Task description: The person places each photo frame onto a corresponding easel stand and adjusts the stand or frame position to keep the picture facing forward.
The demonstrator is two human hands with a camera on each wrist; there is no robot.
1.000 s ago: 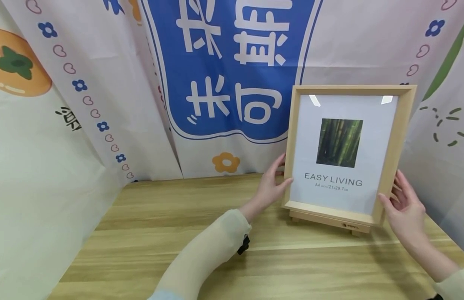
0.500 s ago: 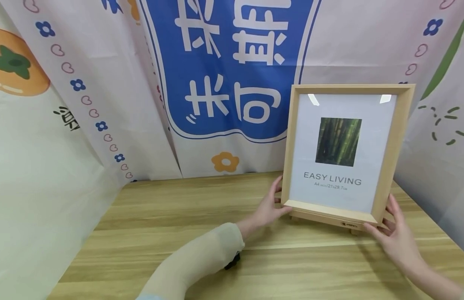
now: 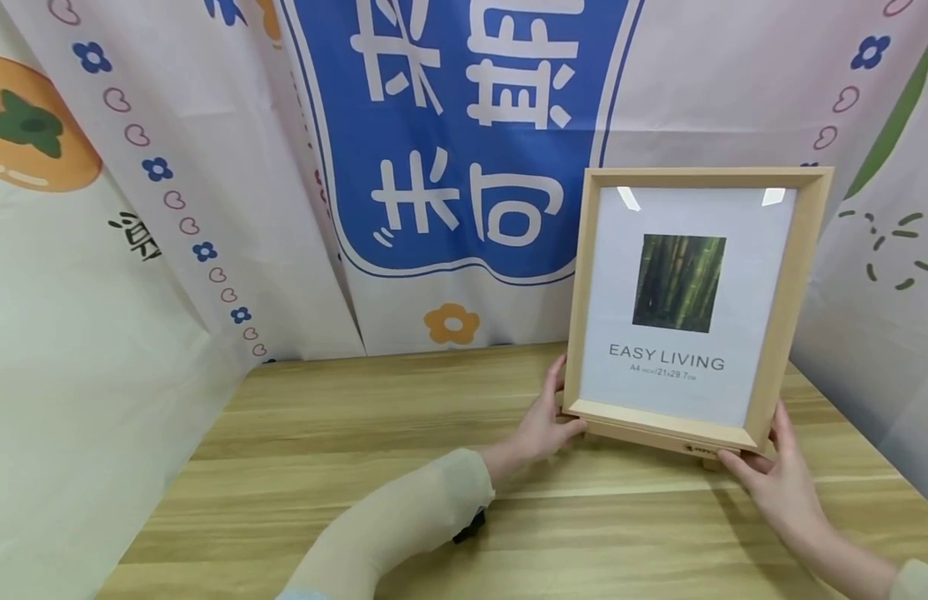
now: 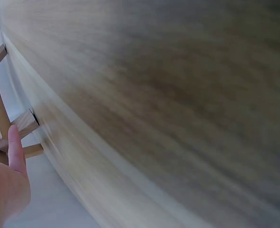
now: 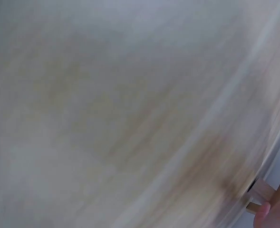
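Observation:
A picture frame of light wood stands tilted back on a small wooden easel. Behind its glass is a sheet with a bamboo picture and the words EASY LIVING. At the lower left corner, my left hand grips the end of the easel's ledge, thumb in front and fingers partly hidden behind. My right hand holds the ledge's other end in the same way. In the left wrist view, fingers lie against the easel's wooden bars. Only a fingertip beside the easel shows in the right wrist view.
The easel stands on a wood-grain table, towards its back right. A printed cloth with a blue panel hangs behind the table. White patterned sheets close off the left and right sides.
Both hands have slid down from the sides of the picture frame to the easel's ledge at its lower corners. The frame has stayed practically in place.

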